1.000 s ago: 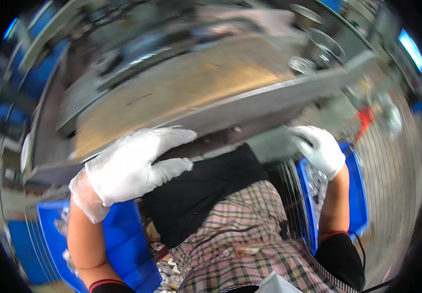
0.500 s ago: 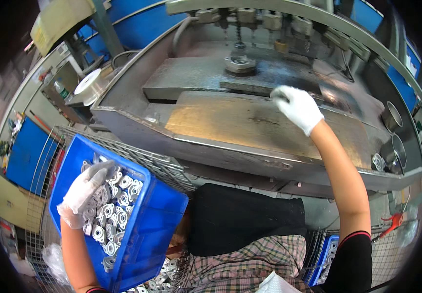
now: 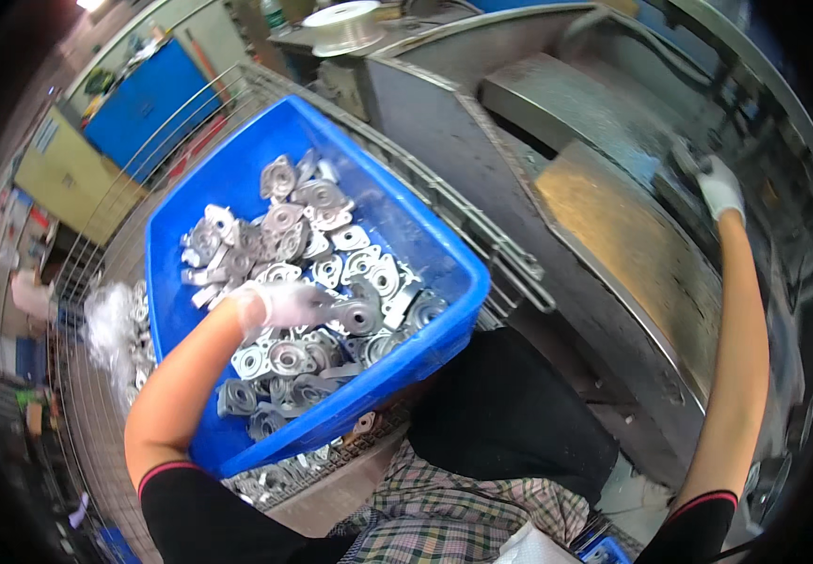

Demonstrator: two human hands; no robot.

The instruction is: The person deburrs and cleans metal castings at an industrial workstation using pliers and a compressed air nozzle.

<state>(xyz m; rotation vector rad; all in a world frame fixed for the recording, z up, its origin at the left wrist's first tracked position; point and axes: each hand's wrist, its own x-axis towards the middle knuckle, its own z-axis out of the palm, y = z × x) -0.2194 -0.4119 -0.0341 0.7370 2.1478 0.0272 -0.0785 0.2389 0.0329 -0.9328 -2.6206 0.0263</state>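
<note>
My left hand, in a pale glove, reaches into a blue plastic bin with its fingers closed on a grey metal flange casting. Around it lie many similar castings, each with a round hole and side ears, heaped loosely. Far to the right, my right hand, also gloved in white, is over the machine bed with curled fingers. Its fingertips are beside a dark grey metal piece; what they hold, if anything, is too small and blurred to make out.
A wire mesh cart carries the bin, with more castings below it. The machine's metal side wall separates bin and bed. A brownish plate lies on the bed. A wire spool stands at the back.
The view has swung left toward the bin. My left hand has moved deeper among the castings and closed on one. My right hand has reached farther in, from above the plate to the metal piece.
</note>
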